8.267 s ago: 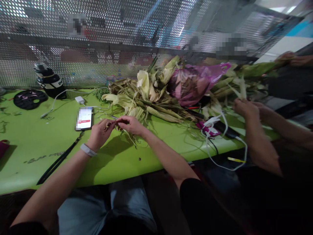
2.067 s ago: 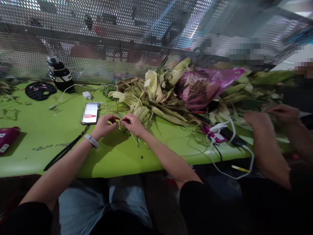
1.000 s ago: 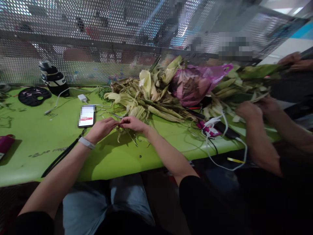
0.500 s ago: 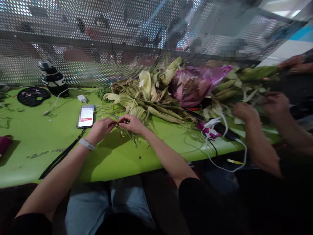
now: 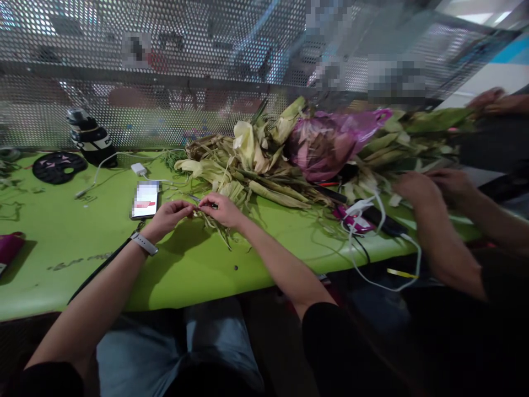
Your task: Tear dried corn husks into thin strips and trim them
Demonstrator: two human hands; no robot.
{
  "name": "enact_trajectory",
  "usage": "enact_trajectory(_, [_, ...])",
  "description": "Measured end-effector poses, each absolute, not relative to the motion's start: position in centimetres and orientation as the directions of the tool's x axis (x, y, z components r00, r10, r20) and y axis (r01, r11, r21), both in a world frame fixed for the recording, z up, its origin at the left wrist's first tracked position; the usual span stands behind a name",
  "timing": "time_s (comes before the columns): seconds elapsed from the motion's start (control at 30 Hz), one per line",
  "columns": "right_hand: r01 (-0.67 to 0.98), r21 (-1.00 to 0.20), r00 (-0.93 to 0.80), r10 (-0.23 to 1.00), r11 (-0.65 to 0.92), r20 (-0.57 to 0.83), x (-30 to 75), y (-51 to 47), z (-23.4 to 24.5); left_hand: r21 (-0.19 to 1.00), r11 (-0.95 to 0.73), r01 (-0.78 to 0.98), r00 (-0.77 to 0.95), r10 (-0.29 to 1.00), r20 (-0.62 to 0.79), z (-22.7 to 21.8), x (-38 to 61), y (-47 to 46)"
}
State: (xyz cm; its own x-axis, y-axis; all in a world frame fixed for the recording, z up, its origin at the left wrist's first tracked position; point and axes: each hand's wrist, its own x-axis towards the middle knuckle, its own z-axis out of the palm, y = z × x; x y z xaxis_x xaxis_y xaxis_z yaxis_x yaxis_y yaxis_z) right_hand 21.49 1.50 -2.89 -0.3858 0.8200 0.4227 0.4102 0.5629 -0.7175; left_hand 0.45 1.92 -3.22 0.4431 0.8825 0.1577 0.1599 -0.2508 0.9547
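My left hand (image 5: 172,216) and my right hand (image 5: 221,209) meet fingertip to fingertip over the green table (image 5: 182,275). Both are pinched closed on a thin strip of corn husk, mostly covered by the fingers. Loose husk strips (image 5: 223,234) trail below my right hand. Just behind my hands lies a heap of dry corn husks (image 5: 264,193), pale green to brown. A phone (image 5: 145,199) with a lit screen rests beyond my left wrist, its black strap running under my forearm.
A black bottle (image 5: 93,140) and a black palette-shaped item (image 5: 58,167) stand back left. A pink plastic bag (image 5: 322,146) sits among the husks. White cables (image 5: 382,207) and a power bank (image 5: 384,220) lie right, near another person's hands (image 5: 417,190). A perforated metal panel (image 5: 165,99) closes the back.
My left wrist has turned slightly, and its fingers shifted a little against the right hand's. The other person's hands at the right have moved closer together.
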Motion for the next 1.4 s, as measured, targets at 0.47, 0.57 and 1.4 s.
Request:
enact_trajectory(0.47, [0.060, -0.973, -0.343, 0.920, 0.221, 0.188, 21.2, 1.8, -3.6, 0.797, -0.515, 0.315, 0.227, 0.856, 0.464, -1.7, 0.6, 0.7])
enact_trajectory(0.57, [0.063, -0.971, -0.336, 0.921, 0.231, 0.198, 21.0, 1.8, -3.8, 0.674, -0.600, 0.431, 0.336, 0.800, 0.498, -1.5, 0.9, 0.4])
enact_trajectory(1.4, [0.539, -0.677, -0.390, 0.861, 0.501, 0.326, 23.3, 2.9, -2.6, 0.806, -0.377, 0.456, 0.252, 0.923, 0.289, -3.6, 0.5, 2.1])
